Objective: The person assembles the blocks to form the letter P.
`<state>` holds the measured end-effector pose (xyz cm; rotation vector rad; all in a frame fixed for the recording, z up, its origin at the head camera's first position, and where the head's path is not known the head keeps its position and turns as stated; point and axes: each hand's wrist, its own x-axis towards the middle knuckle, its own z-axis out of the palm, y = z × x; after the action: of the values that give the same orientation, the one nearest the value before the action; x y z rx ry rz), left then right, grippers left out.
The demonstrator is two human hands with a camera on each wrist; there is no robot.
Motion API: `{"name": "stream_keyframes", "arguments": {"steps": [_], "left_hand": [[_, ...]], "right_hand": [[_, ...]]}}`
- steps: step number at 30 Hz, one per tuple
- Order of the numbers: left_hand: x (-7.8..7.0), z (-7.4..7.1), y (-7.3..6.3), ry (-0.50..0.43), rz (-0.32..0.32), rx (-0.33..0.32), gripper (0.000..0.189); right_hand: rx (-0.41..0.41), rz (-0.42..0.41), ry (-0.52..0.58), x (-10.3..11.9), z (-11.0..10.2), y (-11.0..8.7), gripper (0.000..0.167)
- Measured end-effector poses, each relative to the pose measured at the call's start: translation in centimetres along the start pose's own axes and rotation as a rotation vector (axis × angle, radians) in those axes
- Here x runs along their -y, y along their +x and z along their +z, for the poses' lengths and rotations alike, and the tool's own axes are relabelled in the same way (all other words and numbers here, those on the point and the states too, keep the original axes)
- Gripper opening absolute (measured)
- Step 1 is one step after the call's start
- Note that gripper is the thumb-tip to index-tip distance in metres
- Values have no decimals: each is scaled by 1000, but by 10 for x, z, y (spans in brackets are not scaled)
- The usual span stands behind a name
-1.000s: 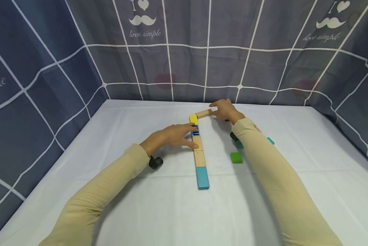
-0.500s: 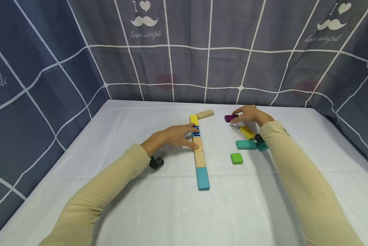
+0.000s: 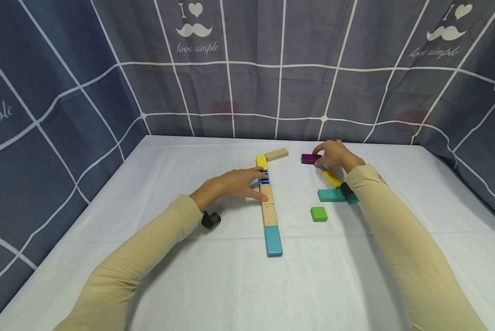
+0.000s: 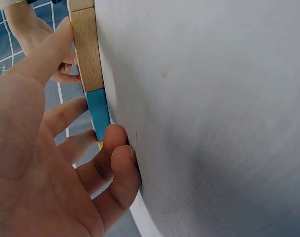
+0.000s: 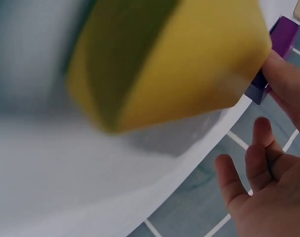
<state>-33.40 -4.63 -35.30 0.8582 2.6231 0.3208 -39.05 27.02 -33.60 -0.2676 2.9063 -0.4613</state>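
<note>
A row of blocks runs front to back on the white table: a blue block [image 3: 273, 241] nearest, two wooden blocks [image 3: 269, 214], a blue-striped block [image 3: 265, 179] and a yellow block [image 3: 261, 162] at the far end. My left hand [image 3: 235, 183] rests against the row's left side with fingers spread; in the left wrist view its thumb touches a wooden block [image 4: 87, 49]. Farther right, my right hand [image 3: 334, 154] pinches a purple block [image 3: 310, 159] at its right end, thumb on the near side. Its other fingers are spread in the right wrist view.
A wooden block [image 3: 276, 154] lies slanted by the row's far end. Right of the row are a green block [image 3: 319, 214], a teal block [image 3: 330, 195] with another partly hidden by the wrist camera, and a yellow block [image 3: 332, 179] under the right wrist. A curtain [image 3: 247, 92] hangs behind.
My right hand left the slanted wooden block and moved right to the purple block, which has since turned slightly. The left hand has stayed at the row.
</note>
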Motion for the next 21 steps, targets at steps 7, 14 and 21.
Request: {"name": "stream_keyframes", "arguments": {"steps": [7, 14, 21], "left_hand": [[1, 0, 0, -4, -4, -1, 84], [1, 1, 0, 6, -4, 0, 84], [0, 1, -1, 1, 9, 0, 83]], "right_hand": [[-9, -7, 18, 10, 0, 8, 41], [-9, 9, 38, 22, 3, 14, 43], [-7, 38, 25, 35, 1, 17, 42]]}}
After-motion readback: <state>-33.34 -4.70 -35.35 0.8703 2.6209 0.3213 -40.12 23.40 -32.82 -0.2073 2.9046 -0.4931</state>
